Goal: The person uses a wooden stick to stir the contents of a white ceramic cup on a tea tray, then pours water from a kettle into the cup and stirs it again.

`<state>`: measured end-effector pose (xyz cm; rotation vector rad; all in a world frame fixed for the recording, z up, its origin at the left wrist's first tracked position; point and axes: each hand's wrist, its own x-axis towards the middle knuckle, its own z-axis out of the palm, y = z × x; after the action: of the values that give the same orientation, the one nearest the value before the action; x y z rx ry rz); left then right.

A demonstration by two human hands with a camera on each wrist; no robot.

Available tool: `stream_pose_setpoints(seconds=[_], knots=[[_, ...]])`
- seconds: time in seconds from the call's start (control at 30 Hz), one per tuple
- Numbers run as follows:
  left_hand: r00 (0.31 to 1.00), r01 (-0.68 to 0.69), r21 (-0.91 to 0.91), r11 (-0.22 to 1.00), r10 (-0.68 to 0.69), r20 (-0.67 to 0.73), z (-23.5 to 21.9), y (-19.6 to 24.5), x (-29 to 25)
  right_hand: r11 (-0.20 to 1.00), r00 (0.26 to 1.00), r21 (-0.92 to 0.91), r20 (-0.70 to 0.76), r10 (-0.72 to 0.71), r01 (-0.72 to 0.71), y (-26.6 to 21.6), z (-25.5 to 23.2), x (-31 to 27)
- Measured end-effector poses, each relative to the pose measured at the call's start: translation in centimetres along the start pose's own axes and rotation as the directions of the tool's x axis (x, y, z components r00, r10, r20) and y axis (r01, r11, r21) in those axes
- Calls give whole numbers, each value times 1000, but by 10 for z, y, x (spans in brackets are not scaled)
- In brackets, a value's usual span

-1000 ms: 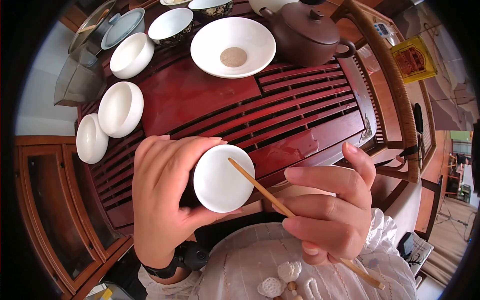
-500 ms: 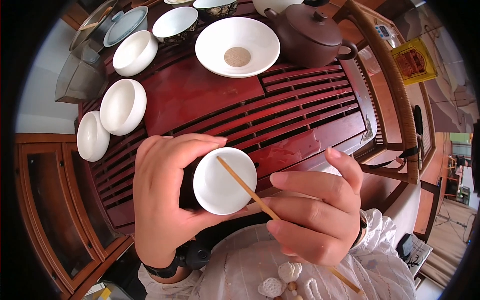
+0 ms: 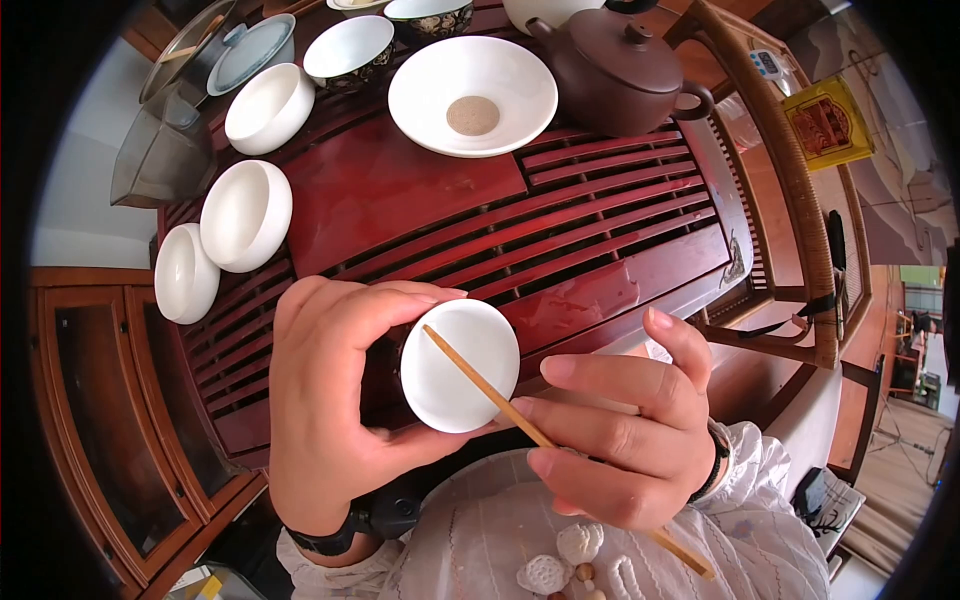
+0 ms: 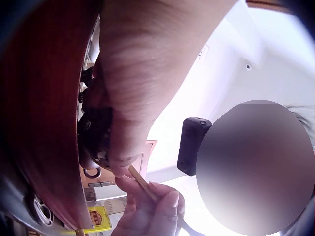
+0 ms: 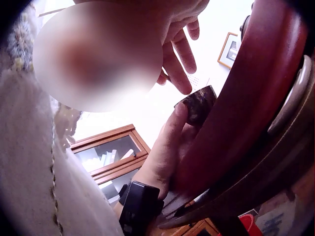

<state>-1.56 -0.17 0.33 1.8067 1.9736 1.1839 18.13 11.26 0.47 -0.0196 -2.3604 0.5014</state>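
Note:
My left hand [image 3: 335, 385] grips a small cup [image 3: 450, 385], white inside, its mouth tilted up toward the head view. Dark patterned outer wall of the cup [image 5: 201, 105] shows in the right wrist view. My right hand [image 3: 635, 430] pinches a thin wooden stick [image 3: 475, 375] between thumb and fingers, little finger raised. The stick's upper end lies over the cup's white interior; whether it touches is unclear. In the left wrist view the right hand [image 4: 150, 209] holds the stick [image 4: 140, 181] beside the left hand [image 4: 125, 128].
On the red slatted tea tray [image 3: 400, 200] stand a wide white bowl [image 3: 520, 85] with a brown-grey disc inside, a brown teapot [image 3: 620, 70], and several white cups, one at the left edge [image 3: 186, 273]. A lidded bowl [image 3: 250, 55] and a glass pitcher [image 3: 155, 155] are at back left.
The cup and left fingers have shifted slightly right. The right hand has moved left, and the stick's upper end now lies nearer the cup's left rim.

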Motion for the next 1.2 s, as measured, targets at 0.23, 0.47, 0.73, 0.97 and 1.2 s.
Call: stream_pose_setpoints(seconds=[0.23, 0.47, 0.73, 0.97, 1.2], knots=[[997, -77, 253, 964, 74, 22, -7, 6, 7, 987, 1000, 158, 0, 14, -14, 10, -17, -10], [997, -68, 231, 971, 74, -18, -5, 6, 7, 880, 971, 469, -165, 174, -77, 31, -18, -25], [995, -100, 265, 959, 104, 1, -4, 3, 6, 861, 980, 483, -22, 196, -161, 44, -23, -15], [994, -104, 266, 958, 104, 13, -5, 3, 6, 835, 970, 514, -25, 243, -196, 44, -27, -17], [994, -104, 257, 961, 106, 9, -5, 2, 6, 823, 967, 523, 9, 255, -222, 46, -32, -19]])
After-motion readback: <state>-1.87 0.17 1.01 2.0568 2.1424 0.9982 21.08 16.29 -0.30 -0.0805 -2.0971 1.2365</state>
